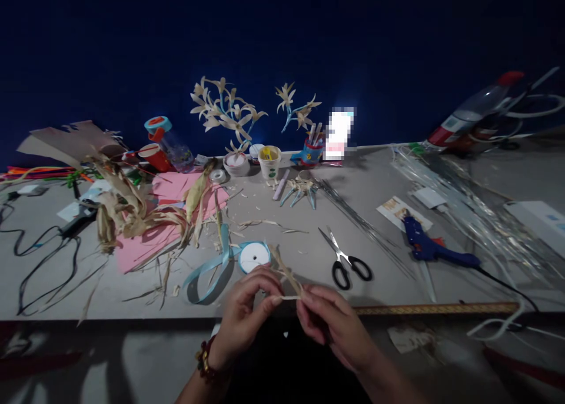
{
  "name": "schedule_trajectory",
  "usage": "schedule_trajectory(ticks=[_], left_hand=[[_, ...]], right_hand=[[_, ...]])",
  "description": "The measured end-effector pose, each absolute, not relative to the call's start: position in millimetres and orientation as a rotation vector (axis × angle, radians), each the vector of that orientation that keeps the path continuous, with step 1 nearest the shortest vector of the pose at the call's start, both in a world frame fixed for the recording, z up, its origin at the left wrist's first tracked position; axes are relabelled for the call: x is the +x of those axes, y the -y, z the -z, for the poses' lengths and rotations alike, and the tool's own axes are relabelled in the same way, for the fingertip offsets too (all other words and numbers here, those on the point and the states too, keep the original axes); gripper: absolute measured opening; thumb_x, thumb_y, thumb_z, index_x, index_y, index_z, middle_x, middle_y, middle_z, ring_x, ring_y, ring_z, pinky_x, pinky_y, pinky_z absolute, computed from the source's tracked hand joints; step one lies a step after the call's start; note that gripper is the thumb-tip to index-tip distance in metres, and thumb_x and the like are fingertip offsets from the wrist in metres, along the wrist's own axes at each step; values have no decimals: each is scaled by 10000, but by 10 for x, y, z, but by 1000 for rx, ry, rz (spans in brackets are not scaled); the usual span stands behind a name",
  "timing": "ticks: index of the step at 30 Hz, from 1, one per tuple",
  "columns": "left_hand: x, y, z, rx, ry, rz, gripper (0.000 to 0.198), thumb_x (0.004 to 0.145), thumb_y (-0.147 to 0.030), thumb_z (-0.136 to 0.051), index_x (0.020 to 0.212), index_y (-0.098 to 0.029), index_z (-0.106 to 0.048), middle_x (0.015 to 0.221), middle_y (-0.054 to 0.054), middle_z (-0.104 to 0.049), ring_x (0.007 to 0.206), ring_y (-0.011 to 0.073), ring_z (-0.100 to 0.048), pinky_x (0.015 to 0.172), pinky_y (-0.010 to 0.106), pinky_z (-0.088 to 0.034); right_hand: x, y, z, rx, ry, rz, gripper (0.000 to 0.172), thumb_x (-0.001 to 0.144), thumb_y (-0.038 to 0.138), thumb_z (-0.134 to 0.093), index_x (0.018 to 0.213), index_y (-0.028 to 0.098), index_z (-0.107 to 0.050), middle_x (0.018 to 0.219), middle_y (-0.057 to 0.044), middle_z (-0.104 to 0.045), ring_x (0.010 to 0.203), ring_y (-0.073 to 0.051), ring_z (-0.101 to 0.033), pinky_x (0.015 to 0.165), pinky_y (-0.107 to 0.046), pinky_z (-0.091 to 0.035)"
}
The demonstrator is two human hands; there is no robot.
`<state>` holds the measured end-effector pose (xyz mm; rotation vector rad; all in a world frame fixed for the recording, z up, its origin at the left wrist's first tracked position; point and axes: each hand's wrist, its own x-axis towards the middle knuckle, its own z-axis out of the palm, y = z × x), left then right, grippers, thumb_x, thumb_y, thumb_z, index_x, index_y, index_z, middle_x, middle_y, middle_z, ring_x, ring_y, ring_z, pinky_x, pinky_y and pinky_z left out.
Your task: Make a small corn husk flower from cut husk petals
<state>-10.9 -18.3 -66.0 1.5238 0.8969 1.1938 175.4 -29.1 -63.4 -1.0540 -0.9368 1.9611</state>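
Between my two hands, over the front edge of the table, is a strip of dried corn husk (286, 270). My left hand (247, 304), with a beaded bracelet at its wrist, pinches a thin end between thumb and forefinger. The fingers of my right hand (329, 315) close on the strip's other part, from which a wider piece slants up and left. Just beyond my left hand lies a spool of light blue ribbon (255, 257), its loose ribbon (207, 277) looping leftward. Black-handled scissors (342, 258) rest slightly open, beyond my right hand.
Dried husks (132, 209) lie on pink sheets (148, 248) at left. Husk flowers (227, 109) stand in a small pot (236, 164) at the back. Small blue-stemmed flowers (302, 192) and wires (353, 212) lie mid-table. A blue glue gun (424, 242) with a cord is at right.
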Motion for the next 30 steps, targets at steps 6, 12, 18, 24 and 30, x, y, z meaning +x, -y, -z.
schedule_trajectory(ticks=[6,12,18,24,30], left_hand=[[-159,170,710,1489,-875,-1166,113,941,-250,-623,848,-198,-660,858,35,-665,876,199,-625,1009,430,-417],[-156,187,578,1755,-899,-1149,200,912,-302,-660,1088,-213,-632,1154,96,-644,1150,269,-559,1075,473,-365],[-85,167,529,1847,-889,-1138,41,957,-233,-577,932,-209,-599,1007,58,-649,1034,229,-577,1142,512,-277],[-128,151,592,1832,-847,-1179,51,945,-214,-599,896,-218,-613,930,37,-660,1009,227,-589,1117,507,-308],[-212,150,597,1850,-904,-1137,102,938,-309,-617,991,-227,-646,1170,98,-650,1234,297,-508,1132,555,-282]], right_hand=[[1804,296,621,-1022,835,-2049,504,863,598,-645,624,173,-519,500,71,-412,402,-47,-296,398,-210,-155],[1774,339,614,-1134,1366,-1678,500,973,590,-504,688,181,-542,592,40,-463,548,-100,-433,520,-231,-320],[1756,322,567,-1096,1480,-1610,511,988,590,-471,678,187,-529,586,39,-456,563,-108,-434,542,-242,-316],[1800,290,559,-997,973,-2033,489,877,588,-639,648,168,-536,542,60,-442,427,-53,-341,420,-211,-210],[1796,286,548,-1003,941,-2035,505,866,603,-657,644,162,-550,518,63,-441,417,-48,-343,415,-206,-199]])
